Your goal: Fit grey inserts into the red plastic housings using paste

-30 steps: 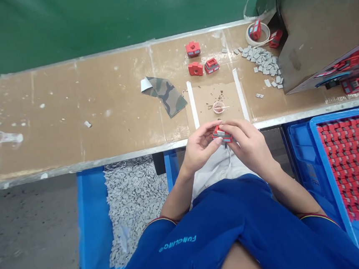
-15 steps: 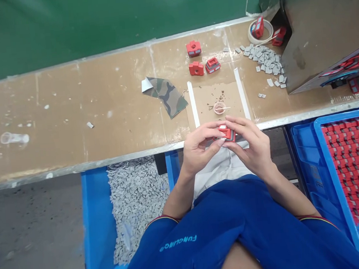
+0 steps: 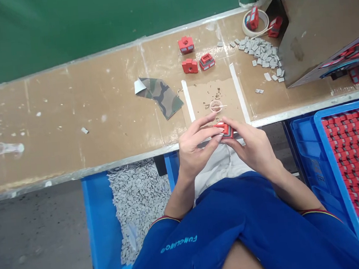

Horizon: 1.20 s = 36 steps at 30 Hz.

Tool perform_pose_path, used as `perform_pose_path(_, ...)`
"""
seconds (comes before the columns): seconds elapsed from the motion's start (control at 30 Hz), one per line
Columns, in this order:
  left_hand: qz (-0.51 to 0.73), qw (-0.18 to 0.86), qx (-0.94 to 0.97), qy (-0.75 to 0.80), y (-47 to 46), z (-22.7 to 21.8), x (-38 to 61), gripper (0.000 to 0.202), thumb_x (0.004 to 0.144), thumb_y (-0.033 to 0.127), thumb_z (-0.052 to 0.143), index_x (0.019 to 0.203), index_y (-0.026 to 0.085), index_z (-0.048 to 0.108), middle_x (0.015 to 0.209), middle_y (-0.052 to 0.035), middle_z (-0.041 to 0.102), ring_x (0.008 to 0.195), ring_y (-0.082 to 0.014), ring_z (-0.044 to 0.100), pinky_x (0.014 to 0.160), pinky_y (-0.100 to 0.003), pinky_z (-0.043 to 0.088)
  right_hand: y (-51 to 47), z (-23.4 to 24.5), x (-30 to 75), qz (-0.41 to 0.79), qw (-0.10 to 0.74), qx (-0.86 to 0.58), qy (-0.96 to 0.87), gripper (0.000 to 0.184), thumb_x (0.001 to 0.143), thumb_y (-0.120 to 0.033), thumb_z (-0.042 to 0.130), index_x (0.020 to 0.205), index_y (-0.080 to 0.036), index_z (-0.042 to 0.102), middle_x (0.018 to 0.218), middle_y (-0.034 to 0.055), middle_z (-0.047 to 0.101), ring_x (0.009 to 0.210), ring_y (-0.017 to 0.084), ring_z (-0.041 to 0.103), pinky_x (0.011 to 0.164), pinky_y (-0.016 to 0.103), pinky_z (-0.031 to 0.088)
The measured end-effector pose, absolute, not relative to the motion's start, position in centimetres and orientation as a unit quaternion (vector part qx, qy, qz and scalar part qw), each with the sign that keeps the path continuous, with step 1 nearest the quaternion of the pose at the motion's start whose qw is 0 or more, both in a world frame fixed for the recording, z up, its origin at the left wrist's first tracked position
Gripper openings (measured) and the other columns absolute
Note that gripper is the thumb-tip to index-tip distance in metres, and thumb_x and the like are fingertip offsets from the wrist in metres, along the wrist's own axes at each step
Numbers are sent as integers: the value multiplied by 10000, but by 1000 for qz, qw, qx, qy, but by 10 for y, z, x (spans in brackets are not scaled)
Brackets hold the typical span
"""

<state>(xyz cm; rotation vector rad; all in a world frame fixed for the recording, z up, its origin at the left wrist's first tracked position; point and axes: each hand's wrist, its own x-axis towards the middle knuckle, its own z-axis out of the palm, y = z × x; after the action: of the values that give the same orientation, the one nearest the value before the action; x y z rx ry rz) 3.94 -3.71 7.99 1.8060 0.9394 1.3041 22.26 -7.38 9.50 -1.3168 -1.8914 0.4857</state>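
Both my hands meet over a small red and grey toy vehicle piece [image 3: 227, 130] at the bench's front edge. My right hand [image 3: 256, 146] grips it from the right between thumb and fingers. My left hand [image 3: 196, 147] is closed on its left side, thumb and middle finger pressed on it and the index finger stretched beyond. Just past the fingers stands a small round cup [image 3: 216, 105] with a thin white stick lying across it. Farther back, three similar red pieces [image 3: 189, 66] rest on the bench. My fingers partly hide the held piece.
Camouflage cloth [image 3: 166, 97] lies left of white tape strips [image 3: 188, 100]. Small grey tiles [image 3: 263, 52] are heaped at the right, near a tape roll [image 3: 245, 27] and a large panel [image 3: 323, 25]. Below are a blue bin of grey tiles [image 3: 141, 200] and a blue crate [image 3: 320, 139] of red pieces.
My left index finger has lifted off the red piece and stretched forward. Both hands still hold the piece in about the same place. The view has shifted slightly.
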Motion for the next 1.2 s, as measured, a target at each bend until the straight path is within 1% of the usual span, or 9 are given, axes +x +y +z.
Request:
perform_pose_path(0.13, 508, 350, 700, 359, -39, 86, 38, 205, 938, 151, 770, 1105, 259, 820, 1256, -53, 813, 1136, -197, 793, 989, -365, 667, -73, 107, 222, 187, 360, -519, -752, 427, 1053, -217, 618, 1479, -232, 592, 1375, 101, 754, 1218, 256, 760, 1012, 397, 653)
perform_pose_path(0.33, 532, 367, 683, 340, -39, 85, 34, 249, 912, 145, 802, 1100, 305, 829, 1220, -37, 816, 1103, -192, 802, 928, -345, 684, -70, 120, 215, 130, 361, -503, -774, 316, 1061, -155, 572, 1369, -180, 635, 1297, 115, 787, 1166, 245, 777, 963, 369, 662)
perform_pose_path(0.5, 538, 354, 685, 341, -42, 84, 32, 263, 904, 144, 812, 1099, 319, 832, 1226, -28, 817, 1062, -185, 813, 893, -334, 693, -73, 120, 212, 104, 348, -504, -784, 328, 1067, -130, 525, 1372, -163, 642, 1324, 130, 772, 1117, 235, 778, 955, 361, 655)
perform_pose_path(0.63, 541, 360, 679, 342, -46, 81, 32, 283, 889, 135, 827, 1097, 327, 834, 1225, -19, 822, 1084, -199, 813, 912, -355, 697, -78, 120, 210, 105, 326, -519, -783, 323, 1075, -132, 508, 1362, -151, 653, 1301, 140, 777, 1120, 237, 770, 964, 360, 648)
perform_pose_path(0.73, 546, 375, 664, 348, -47, 82, 32, 295, 883, 125, 831, 1091, 334, 839, 1196, -14, 830, 1096, -198, 810, 934, -360, 691, -76, 121, 210, 132, 311, -520, -785, 299, 1072, -144, 520, 1333, -139, 666, 1283, 155, 776, 1119, 253, 765, 964, 380, 645)
perform_pose_path(0.87, 532, 428, 622, 384, -47, 85, 31, 194, 906, 181, 825, 1043, 316, 847, 1116, -21, 835, 1096, -195, 806, 951, -362, 687, -67, 117, 214, 212, 320, -494, -780, 283, 1046, -181, 591, 1318, -167, 668, 1264, 142, 773, 1119, 274, 758, 936, 408, 643)
perform_pose_path(1.03, 513, 495, 580, 394, -48, 86, 30, 108, 911, 237, 829, 1014, 266, 838, 1155, -56, 822, 1116, -195, 797, 933, -333, 688, -66, 108, 216, 275, 382, -497, -728, 377, 988, -224, 698, 1359, -186, 645, 1232, 124, 765, 1067, 262, 757, 895, 379, 636)
perform_pose_path(1.13, 505, 502, 585, 387, -48, 84, 31, 96, 918, 238, 820, 1013, 242, 824, 1169, -74, 812, 1134, -199, 792, 942, -328, 684, -68, 107, 215, 284, 404, -508, -706, 338, 976, -206, 707, 1312, -195, 675, 1197, 108, 768, 1050, 246, 751, 899, 370, 635)
perform_pose_path(1.2, 501, 499, 599, 376, -47, 82, 31, 123, 931, 242, 805, 1054, 238, 810, 1201, -85, 803, 1165, -206, 782, 972, -341, 676, -68, 107, 217, 301, 410, -507, -696, 324, 971, -196, 709, 1294, -201, 687, 1197, 103, 764, 1072, 241, 746, 926, 379, 635)
